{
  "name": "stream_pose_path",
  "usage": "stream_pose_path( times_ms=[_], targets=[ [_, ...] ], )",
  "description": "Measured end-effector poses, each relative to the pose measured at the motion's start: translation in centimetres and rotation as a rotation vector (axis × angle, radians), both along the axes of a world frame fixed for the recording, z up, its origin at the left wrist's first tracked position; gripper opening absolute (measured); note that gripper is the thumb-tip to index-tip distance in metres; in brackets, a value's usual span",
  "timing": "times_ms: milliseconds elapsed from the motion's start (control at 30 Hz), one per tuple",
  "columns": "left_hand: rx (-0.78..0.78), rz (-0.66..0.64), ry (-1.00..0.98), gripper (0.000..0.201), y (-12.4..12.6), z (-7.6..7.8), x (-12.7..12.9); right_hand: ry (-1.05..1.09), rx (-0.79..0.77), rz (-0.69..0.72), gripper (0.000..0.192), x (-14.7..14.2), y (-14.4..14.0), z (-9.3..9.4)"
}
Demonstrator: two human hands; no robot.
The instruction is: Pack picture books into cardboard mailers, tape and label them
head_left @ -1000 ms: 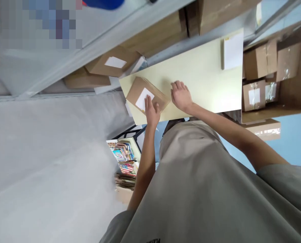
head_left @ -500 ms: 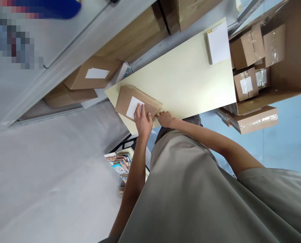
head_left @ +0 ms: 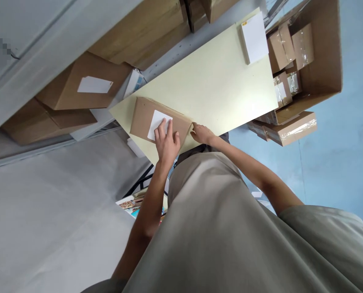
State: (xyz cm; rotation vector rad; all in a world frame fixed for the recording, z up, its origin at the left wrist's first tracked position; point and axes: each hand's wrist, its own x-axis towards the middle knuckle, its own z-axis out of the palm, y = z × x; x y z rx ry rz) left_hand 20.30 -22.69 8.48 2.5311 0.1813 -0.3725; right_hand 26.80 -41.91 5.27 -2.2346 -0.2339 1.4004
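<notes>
A flat brown cardboard box with a white label lies at the near left corner of a pale yellow table. My left hand rests flat on top of the box, fingers spread over the label's near edge. My right hand is curled against the box's right corner at the table's near edge, fingers gripping it.
A white pad lies at the table's far right corner. Right of the table stands a large open carton holding small taped boxes, with flat parcels under it. Labelled brown boxes fill shelves to the left. Colourful books sit below.
My right hand came from the open tabletop back to the box's right corner. My left hand stayed on the label. The view swung, shifting everything left and up.
</notes>
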Motion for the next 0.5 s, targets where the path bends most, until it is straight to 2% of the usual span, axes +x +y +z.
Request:
stream_pose_path(
  times_ms=[100, 200, 300, 367, 400, 500],
  targets=[
    [-0.054, -0.054, 0.008, 0.056, 1.3, 0.0, 0.6, -0.06, -0.041, -0.101, 0.054, -1.5, 0.9, 0.1],
    [-0.08, -0.077, -0.022, 0.048, 3.7, -0.4, 2.7, -0.108, -0.051, -0.175, 0.069, -1.9, 0.8, -0.6],
    [-0.011, 0.044, -0.124, 0.048, 7.2, -1.7, 6.5, -0.111, 0.03, -0.272, 0.078, -1.4, 0.3, -1.6],
    [0.046, 0.172, -0.141, 0.05, 9.5, -2.8, 9.5, -0.04, 0.097, -0.434, 0.077, -0.9, 0.2, -2.0],
    [0.069, 0.228, -0.09, 0.049, 10.5, -3.3, 10.8, 0.031, 0.137, -0.545, 0.075, -0.7, 0.3, -2.0],
    [0.04, 0.249, 0.158, 0.056, 12.2, -3.9, 13.3, 0.279, 0.286, -0.837, 0.062, -0.7, 0.4, -1.1]
  ],
)
